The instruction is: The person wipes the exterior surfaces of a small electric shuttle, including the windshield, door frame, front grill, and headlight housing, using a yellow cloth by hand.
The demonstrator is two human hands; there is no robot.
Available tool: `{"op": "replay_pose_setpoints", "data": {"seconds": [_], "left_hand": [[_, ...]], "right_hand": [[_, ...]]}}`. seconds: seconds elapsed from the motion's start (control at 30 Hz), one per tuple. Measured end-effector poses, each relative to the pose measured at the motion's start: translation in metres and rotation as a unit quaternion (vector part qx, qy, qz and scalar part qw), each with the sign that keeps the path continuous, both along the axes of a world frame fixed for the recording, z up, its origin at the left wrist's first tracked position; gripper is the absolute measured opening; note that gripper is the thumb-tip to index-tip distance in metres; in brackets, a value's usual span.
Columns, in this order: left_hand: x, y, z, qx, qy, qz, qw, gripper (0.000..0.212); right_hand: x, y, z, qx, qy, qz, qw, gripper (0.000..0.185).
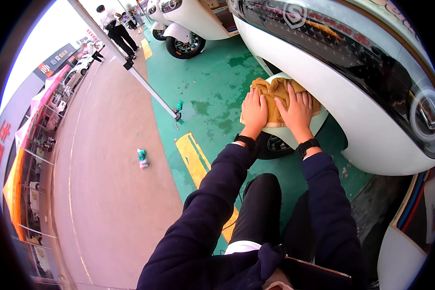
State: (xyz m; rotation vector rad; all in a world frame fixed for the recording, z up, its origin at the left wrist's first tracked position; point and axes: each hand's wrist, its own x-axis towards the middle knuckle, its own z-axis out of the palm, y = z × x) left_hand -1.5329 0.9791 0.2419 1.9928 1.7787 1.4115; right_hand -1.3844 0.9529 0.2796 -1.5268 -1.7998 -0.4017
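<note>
A brown towel (275, 103) with a pale edge is spread, bunched at its far end, over the white front fender (306, 132) of an electric scooter. My left hand (254, 110) holds the towel's left side down against the fender. On the towel's right part lies my right hand (297, 110), palm down, its thumb angled toward the left hand. Both wrists wear black bands. Below the fender, part of the front wheel (275, 145) shows. The scooter's white front body (311, 78), with a glossy dark panel, rises close to the right hand.
More white scooters (192, 21) stand ahead, and another scooter's body (402, 250) is at lower right. A metal pole (148, 87) slants down to the wet-patched green floor (210, 94). Small litter (142, 158) lies on the pavement. People (117, 30) are farther off.
</note>
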Motion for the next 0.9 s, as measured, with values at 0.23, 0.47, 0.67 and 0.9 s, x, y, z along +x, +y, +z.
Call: {"op": "replay_pose_setpoints", "data": {"seconds": [0.23, 0.47, 0.67, 0.9], "left_hand": [[0.023, -0.051, -0.016, 0.070, 0.163, 0.020, 0.984, 0.034], [0.056, 0.008, 0.028, 0.073, 0.182, -0.016, 0.981, 0.032], [0.074, 0.040, 0.039, 0.050, 0.157, -0.043, 0.985, 0.035], [0.050, 0.058, 0.052, -0.051, 0.158, -0.067, 0.984, 0.043]], "right_hand": [[0.004, -0.036, -0.039, 0.041, -0.006, 0.063, 0.997, 0.059], [0.039, 0.030, -0.010, 0.024, 0.089, 0.041, 0.995, 0.042], [0.073, 0.094, -0.021, -0.034, 0.154, 0.079, 0.984, 0.043], [0.076, 0.105, -0.024, 0.020, 0.006, -0.022, 1.000, 0.037]]}}
